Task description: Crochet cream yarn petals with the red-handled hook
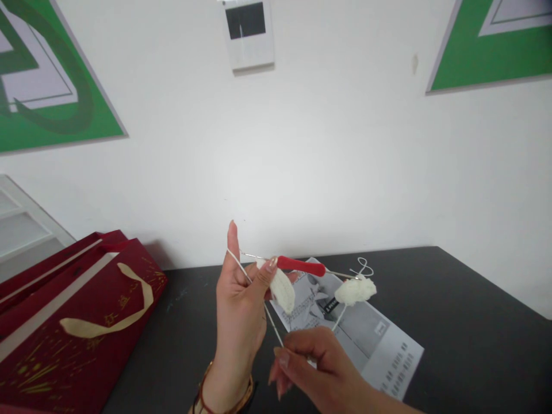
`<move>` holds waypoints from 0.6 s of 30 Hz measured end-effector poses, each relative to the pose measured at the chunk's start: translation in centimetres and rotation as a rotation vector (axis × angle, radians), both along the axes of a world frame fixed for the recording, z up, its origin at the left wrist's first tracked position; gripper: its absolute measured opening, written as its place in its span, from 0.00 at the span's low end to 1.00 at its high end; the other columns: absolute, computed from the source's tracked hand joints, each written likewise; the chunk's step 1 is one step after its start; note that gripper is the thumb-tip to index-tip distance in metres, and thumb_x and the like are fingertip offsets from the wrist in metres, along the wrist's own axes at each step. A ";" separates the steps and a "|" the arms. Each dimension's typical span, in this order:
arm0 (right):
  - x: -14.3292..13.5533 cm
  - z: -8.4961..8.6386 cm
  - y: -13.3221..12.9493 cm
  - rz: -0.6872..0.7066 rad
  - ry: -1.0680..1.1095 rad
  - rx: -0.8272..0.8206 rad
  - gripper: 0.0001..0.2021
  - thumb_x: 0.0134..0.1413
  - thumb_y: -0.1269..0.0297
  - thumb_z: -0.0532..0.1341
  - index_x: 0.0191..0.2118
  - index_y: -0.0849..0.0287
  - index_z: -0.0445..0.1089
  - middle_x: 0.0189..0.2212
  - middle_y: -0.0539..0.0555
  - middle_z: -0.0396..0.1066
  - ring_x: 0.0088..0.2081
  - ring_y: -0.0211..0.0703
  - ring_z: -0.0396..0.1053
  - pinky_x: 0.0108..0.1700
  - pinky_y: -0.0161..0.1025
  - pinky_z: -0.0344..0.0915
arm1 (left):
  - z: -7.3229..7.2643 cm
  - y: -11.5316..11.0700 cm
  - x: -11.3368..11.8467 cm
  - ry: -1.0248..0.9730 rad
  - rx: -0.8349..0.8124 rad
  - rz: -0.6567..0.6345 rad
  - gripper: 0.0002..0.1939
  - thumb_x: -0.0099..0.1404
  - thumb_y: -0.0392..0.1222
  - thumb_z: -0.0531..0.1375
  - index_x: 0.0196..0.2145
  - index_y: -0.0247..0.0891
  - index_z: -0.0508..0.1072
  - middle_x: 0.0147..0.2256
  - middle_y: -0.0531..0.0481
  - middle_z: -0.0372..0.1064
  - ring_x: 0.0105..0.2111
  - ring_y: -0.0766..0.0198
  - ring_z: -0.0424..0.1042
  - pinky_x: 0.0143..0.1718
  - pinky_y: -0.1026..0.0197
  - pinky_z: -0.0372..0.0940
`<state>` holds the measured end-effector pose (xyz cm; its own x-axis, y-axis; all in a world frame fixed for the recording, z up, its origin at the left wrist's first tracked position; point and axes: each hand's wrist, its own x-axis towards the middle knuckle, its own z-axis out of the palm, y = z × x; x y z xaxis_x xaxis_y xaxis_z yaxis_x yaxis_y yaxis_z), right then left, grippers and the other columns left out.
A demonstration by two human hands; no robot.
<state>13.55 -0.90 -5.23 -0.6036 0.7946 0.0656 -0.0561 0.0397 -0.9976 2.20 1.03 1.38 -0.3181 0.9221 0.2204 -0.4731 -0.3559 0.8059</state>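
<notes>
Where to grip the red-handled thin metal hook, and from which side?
Likely the red handle, mid-length, from the right: it's thicker than the metal shaft and uncovered, while the left hand, pinching the white knitted piece, crowds its left end.

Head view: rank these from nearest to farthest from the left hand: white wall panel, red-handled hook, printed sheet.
1. Red-handled hook: at the left hand's thumb tip.
2. Printed sheet: on the black table, to the right.
3. White wall panel: highest, far above the hand.
</notes>
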 end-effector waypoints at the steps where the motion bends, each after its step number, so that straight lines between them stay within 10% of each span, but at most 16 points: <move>1: 0.1 0.2 0.1 -0.029 -0.007 0.043 0.22 0.56 0.46 0.59 0.25 0.62 0.73 0.20 0.52 0.68 0.24 0.38 0.65 0.29 0.36 0.61 | 0.0 0.0 0.0 0.011 -0.002 -0.002 0.47 0.60 0.31 0.67 0.68 0.57 0.49 0.17 0.62 0.69 0.17 0.72 0.69 0.22 0.71 0.68; 4: 0.5 0.8 0.3 -0.275 -0.022 0.287 0.11 0.49 0.57 0.67 0.31 0.58 0.68 0.24 0.49 0.68 0.27 0.39 0.66 0.31 0.36 0.65 | 0.1 0.0 0.0 0.039 0.016 0.022 0.47 0.60 0.32 0.67 0.68 0.56 0.48 0.16 0.61 0.70 0.16 0.71 0.69 0.20 0.71 0.66; 7: 1.3 1.2 0.3 -0.661 -0.036 0.866 0.13 0.47 0.69 0.68 0.38 0.56 0.65 0.32 0.51 0.66 0.33 0.41 0.67 0.36 0.37 0.68 | 0.2 0.0 0.2 0.021 0.027 0.071 0.47 0.60 0.32 0.67 0.68 0.56 0.49 0.14 0.65 0.65 0.14 0.74 0.62 0.20 0.72 0.65; 10: 1.9 1.4 0.1 -0.745 -0.205 1.392 0.10 0.53 0.71 0.66 0.42 0.61 0.70 0.35 0.56 0.64 0.39 0.45 0.66 0.41 0.40 0.69 | 0.2 0.0 0.7 0.003 0.006 0.069 0.47 0.59 0.32 0.67 0.68 0.56 0.49 0.14 0.66 0.63 0.14 0.75 0.61 0.20 0.72 0.65; 18: 1.1 1.4 -0.2 -0.609 -0.326 1.481 0.07 0.54 0.81 0.60 0.32 0.66 0.74 0.21 0.54 0.67 0.25 0.42 0.61 0.24 0.39 0.61 | 0.1 -0.6 1.4 0.029 -0.015 0.038 0.46 0.60 0.32 0.67 0.68 0.57 0.50 0.16 0.63 0.68 0.15 0.73 0.65 0.19 0.72 0.64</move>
